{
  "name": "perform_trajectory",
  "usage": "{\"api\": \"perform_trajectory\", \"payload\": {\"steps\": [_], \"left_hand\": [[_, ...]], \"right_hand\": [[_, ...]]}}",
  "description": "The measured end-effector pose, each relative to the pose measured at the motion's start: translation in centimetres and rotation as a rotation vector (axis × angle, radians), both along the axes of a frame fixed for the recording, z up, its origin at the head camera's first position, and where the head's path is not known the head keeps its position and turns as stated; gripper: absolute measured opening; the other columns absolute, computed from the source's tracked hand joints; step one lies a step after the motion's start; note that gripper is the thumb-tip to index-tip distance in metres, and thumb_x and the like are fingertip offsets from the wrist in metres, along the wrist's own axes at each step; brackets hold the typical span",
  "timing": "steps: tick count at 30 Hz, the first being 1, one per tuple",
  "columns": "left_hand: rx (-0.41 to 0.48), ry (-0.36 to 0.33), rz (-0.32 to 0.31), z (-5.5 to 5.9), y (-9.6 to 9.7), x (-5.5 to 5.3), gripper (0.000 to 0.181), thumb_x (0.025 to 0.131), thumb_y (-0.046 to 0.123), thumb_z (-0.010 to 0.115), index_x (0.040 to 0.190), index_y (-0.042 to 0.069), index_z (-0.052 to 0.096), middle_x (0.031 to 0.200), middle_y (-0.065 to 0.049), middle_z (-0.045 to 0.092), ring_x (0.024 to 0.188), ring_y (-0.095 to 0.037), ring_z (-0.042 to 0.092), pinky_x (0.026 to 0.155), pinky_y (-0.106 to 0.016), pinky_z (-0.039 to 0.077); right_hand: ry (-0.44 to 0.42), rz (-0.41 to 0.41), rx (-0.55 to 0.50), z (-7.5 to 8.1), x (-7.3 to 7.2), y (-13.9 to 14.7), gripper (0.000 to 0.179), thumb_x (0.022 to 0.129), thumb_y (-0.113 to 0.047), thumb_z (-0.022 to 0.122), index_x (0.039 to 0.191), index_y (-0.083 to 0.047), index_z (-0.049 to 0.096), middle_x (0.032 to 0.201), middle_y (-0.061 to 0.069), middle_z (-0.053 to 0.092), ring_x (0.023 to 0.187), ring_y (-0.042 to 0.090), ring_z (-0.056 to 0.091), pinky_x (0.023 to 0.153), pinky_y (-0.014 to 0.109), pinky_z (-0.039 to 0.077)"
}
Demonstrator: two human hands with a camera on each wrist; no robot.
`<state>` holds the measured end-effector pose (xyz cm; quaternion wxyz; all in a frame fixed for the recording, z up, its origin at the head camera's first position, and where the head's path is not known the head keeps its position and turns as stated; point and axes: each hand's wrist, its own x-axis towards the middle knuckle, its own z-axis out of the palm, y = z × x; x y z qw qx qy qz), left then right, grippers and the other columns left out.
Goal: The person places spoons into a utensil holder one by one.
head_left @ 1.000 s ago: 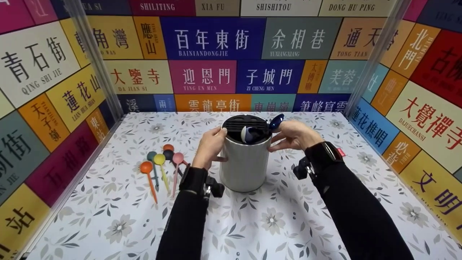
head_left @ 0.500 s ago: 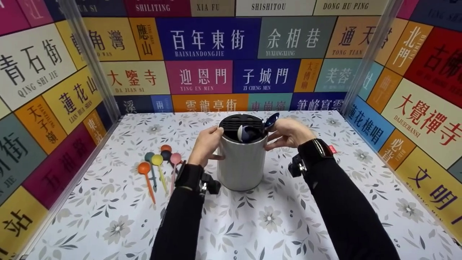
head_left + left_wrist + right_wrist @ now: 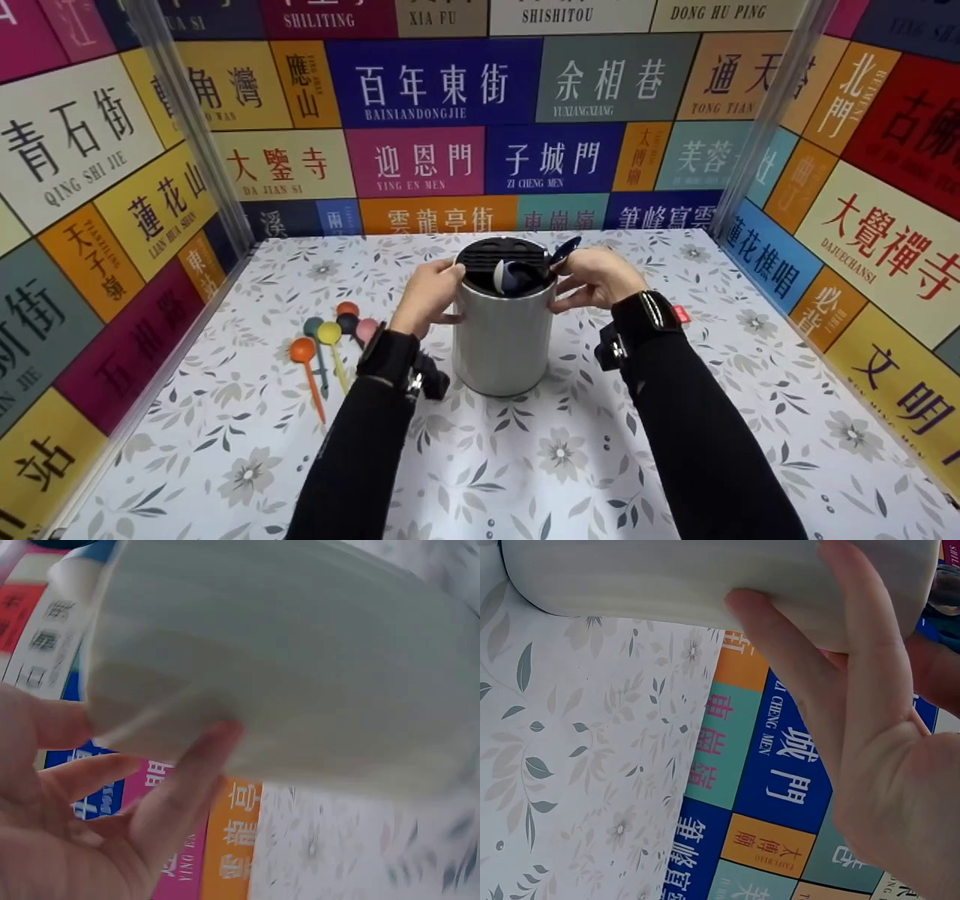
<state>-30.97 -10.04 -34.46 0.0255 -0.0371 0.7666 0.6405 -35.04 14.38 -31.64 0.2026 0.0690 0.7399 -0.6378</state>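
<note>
A pale grey-white utensil holder with a black slotted top stands upright on the table. My left hand grips its left side near the rim, thumb at the top edge. In the left wrist view one fingertip presses the smooth wall. Opposite, my right hand holds the right side, with two fingertips against the wall in the right wrist view. A shiny dark blue spoon sticks up at the rim beside that hand. A rounded white-and-navy utensil head shows in the front opening.
Left of the holder lie several spoons: an orange one, a yellow one, a teal one, a dark one, a red-orange one and a pink one, partly behind my left wrist. Colourful sign-patterned walls enclose the table.
My left wrist and forearm have shifted slightly left and now cover the pink spoon's handle. The blue spoon's bowl looks narrower. Both hands stay on the utensil holder.
</note>
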Motion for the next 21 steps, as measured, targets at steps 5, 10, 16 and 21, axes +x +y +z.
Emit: {"api": "perform_trajectory", "payload": {"steps": [5,10,16,21], "left_hand": [[-0.305,0.139,0.072,-1.0,-1.2,0.2,0.049,0.111,0.034,0.041,0.147,0.005,0.058,0.145,-0.02,0.058,0.118,-0.036,0.063,0.077,-0.042,0.064],[-0.519,0.169,0.135,-3.3,-5.4,0.7,0.05,0.108,0.031,0.044,0.147,0.002,0.057,0.146,-0.022,0.058,0.124,-0.04,0.061,0.105,-0.051,0.05],[-0.693,0.096,0.217,-7.2,-10.7,1.2,0.031,0.098,0.024,0.049,0.109,0.001,0.067,0.11,-0.023,0.068,0.097,-0.038,0.064,0.076,-0.046,0.051],[-0.786,0.059,0.266,-9.9,-12.6,1.1,0.024,0.097,0.023,0.059,0.097,0.001,0.068,0.1,-0.021,0.065,0.085,-0.034,0.06,0.066,-0.042,0.047]], "right_hand": [[0.013,-0.009,-0.006,-0.2,0.1,0.1,0.013,0.105,0.0,0.05,0.113,0.004,0.061,0.122,0.023,0.057,0.11,0.038,0.064,0.084,0.037,0.064],[0.014,-0.015,-0.015,-0.3,0.2,0.3,0.017,0.105,-0.002,0.05,0.118,0.004,0.059,0.125,0.025,0.056,0.114,0.039,0.062,0.084,0.037,0.064],[0.024,-0.024,0.004,-0.3,0.2,0.3,0.016,0.105,-0.003,0.052,0.117,0.004,0.06,0.125,0.024,0.056,0.104,0.033,0.065,0.082,0.036,0.064],[0.037,-0.011,-0.002,-0.4,0.2,0.2,0.011,0.103,-0.002,0.058,0.111,0.003,0.064,0.124,0.023,0.056,0.096,0.03,0.066,0.082,0.037,0.065]]}}
